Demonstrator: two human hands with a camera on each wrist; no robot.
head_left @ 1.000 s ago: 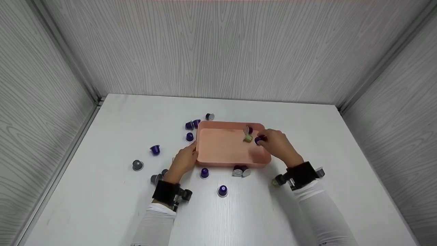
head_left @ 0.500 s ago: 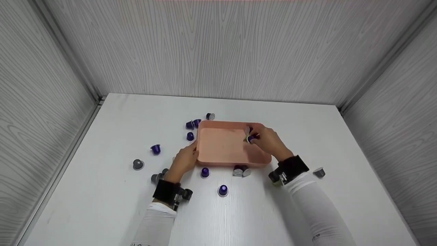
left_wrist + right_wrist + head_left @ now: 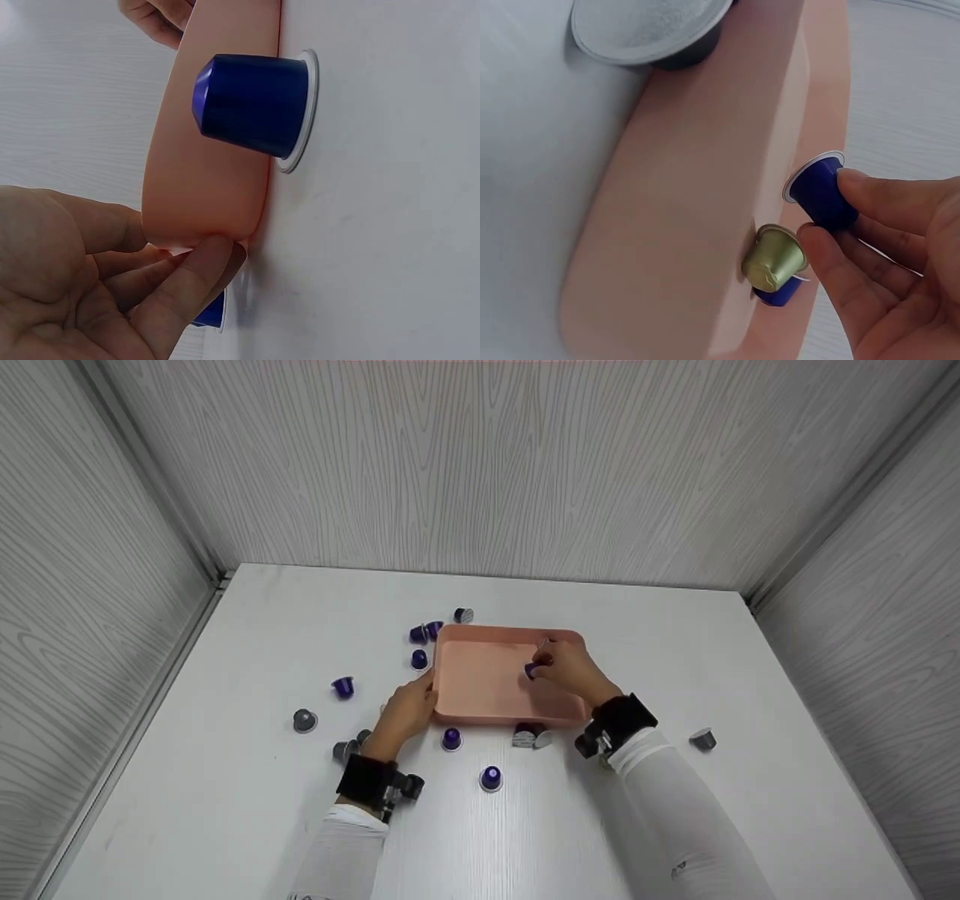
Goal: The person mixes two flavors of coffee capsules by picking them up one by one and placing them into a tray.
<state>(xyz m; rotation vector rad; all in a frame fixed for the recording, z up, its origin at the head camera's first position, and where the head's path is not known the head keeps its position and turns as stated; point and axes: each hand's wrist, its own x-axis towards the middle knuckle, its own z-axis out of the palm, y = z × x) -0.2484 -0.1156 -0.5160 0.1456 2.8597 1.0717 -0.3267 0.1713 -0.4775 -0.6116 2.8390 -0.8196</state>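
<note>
Panels (image 3: 480, 465) with pale grey wood grain stand behind and on both sides of a white surface (image 3: 600, 840). White sleeves (image 3: 694, 817) reach in from the near edge, one on each arm. A shallow salmon-pink tray (image 3: 480, 682) with rounded corners lies flat on the surface between the hands. The left hand (image 3: 407, 710) grips the tray's left end, thumb and fingers closed on its wall. The right hand (image 3: 568, 669) is over the tray's right half, thumb and fingertips pinching a dark blue capsule (image 3: 823, 191), which is tilted; whether it touches the tray's floor cannot be told. Black wristbands (image 3: 626, 718) circle both wrists. Inside the tray, near the pinched one, a green capsule (image 3: 774, 259) lies against another blue capsule (image 3: 780, 292). Outside, a purple capsule (image 3: 451, 739) stands just beside the near wall, and a second upright capsule (image 3: 491, 778) is nearer the person. A grey capsule (image 3: 304, 721) rests well to the left, and a tipped grey capsule (image 3: 703, 739) lies to the right.
</note>
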